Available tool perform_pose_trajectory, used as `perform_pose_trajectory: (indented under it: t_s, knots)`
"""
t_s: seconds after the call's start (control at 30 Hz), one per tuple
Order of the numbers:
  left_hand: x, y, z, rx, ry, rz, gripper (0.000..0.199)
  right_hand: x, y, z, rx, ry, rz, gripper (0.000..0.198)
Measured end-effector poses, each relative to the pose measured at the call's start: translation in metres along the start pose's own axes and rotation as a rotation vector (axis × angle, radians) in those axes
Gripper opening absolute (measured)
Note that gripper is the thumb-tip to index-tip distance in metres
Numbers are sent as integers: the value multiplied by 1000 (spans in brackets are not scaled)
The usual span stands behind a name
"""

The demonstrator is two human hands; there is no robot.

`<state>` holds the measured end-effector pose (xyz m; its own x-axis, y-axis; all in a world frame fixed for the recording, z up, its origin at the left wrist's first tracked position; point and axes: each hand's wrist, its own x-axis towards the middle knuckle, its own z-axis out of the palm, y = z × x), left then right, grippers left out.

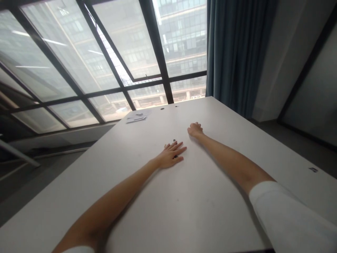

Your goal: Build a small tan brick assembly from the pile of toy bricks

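Note:
My left hand lies palm down on the white table, its fingers spread. Small dark pieces show just beyond its fingertips, and another dark bit peeks out between thumb and forefinger; their kind is too small to tell. The palm hides whatever else is under it. Farther out and to the right, my right hand rests on the tabletop, closed into a fist. Its curled fingers hide anything they may hold.
Papers lie at the table's far left corner. A dark round spot is near the far edge. A small dark item sits near the right edge. Windows and a blue curtain stand behind the table.

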<state>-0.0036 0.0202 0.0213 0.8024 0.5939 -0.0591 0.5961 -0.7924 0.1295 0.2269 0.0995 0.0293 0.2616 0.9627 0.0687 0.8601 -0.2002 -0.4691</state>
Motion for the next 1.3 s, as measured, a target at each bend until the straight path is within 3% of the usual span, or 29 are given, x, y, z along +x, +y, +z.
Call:
perform_pose_trajectory:
  t_s: [0.17, 0.3, 0.57, 0.77, 0.97, 1.03, 1.13, 1.3]
  knots:
    - [29, -22, 5, 11, 21, -162, 62, 9, 18, 12, -43, 64, 24, 44]
    - [28, -48, 9, 31, 59, -248, 64, 11, 26, 22, -80, 76, 16, 42]
    - [-22, -77, 10, 39, 101, -371, 68, 3, 30, 33, -160, 96, -72, 42]
    - [-72, -88, 12, 18, 116, -364, 67, -2, 30, 37, -200, 107, -110, 43]
    - [-91, -91, 10, 44, 64, -688, 82, -3, 34, 42, -250, 118, -132, 44]
    - [-88, -89, 7, 37, 62, -735, 83, -3, 35, 41, -264, 121, -138, 45]
    - [-79, -83, 3, 30, 76, -689, 79, -3, 36, 41, -279, 129, -149, 45]
    - [-67, -61, -3, 59, 262, -270, 63, -5, 36, 42, -294, 141, -167, 44]
